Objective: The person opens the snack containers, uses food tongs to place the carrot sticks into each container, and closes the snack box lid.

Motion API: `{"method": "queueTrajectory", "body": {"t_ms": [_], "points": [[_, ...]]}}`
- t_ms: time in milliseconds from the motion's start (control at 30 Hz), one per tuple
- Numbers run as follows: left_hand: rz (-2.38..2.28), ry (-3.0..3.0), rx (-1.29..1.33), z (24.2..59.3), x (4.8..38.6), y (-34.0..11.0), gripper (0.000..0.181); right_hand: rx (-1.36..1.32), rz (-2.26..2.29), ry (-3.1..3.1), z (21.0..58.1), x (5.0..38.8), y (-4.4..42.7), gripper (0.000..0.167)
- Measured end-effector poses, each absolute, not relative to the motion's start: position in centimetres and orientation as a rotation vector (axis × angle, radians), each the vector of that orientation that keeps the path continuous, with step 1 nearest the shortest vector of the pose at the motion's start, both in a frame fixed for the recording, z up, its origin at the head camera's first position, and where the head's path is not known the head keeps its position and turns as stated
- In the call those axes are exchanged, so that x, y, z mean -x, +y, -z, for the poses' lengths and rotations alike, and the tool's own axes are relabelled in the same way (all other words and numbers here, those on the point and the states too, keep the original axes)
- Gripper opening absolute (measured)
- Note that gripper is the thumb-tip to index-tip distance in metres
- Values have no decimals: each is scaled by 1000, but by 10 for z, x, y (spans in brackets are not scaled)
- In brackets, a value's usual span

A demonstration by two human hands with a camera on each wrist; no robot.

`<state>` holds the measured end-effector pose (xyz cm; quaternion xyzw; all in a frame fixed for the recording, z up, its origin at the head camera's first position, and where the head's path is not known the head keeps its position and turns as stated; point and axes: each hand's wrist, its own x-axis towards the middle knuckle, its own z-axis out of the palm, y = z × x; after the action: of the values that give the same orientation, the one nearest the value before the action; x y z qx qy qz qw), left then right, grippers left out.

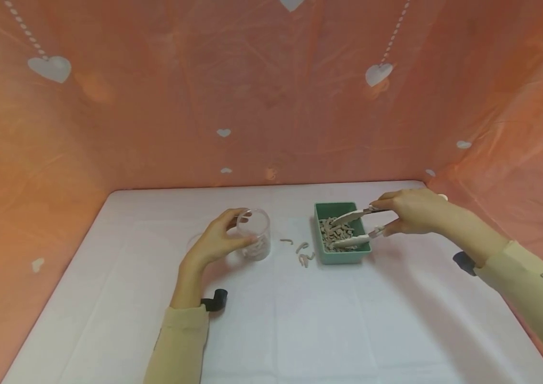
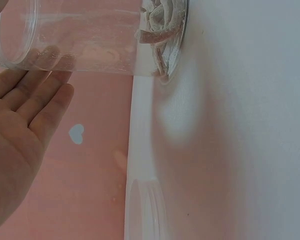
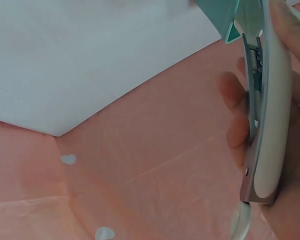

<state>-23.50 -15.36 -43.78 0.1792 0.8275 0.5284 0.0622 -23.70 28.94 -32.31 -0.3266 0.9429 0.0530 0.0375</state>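
Observation:
My left hand (image 1: 216, 240) holds a clear plastic jar (image 1: 262, 245) near its rim, thumb in front and fingers behind. The jar stands upright on the table, with pale brown, strip-like pieces (image 2: 165, 20) at its bottom. My right hand (image 1: 412, 210) grips tongs (image 1: 355, 240) with pale handles (image 3: 274, 115). The two tong arms are spread, and their tips reach into a green rectangular tray (image 1: 343, 258). Inside the tray lies a heap of small greyish-brown pieces (image 1: 340, 233), around the tong tips. Whether the tips hold a piece, I cannot tell.
Several loose pieces (image 1: 302, 247) lie on the white tabletop (image 1: 319, 320) between jar and tray. A clear round lid (image 2: 150, 210) sits to the left of the jar, partly behind my left hand in the head view. Orange sheeting (image 1: 271, 96) with hearts surrounds the table.

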Motion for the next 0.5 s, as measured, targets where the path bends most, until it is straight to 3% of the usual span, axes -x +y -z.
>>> {"method": "queueTrajectory", "body": {"t_ms": [500], "points": [[-1574,2514,-528,435,234,-153,74,1199,-121,2977,338,244,293,40]]}}
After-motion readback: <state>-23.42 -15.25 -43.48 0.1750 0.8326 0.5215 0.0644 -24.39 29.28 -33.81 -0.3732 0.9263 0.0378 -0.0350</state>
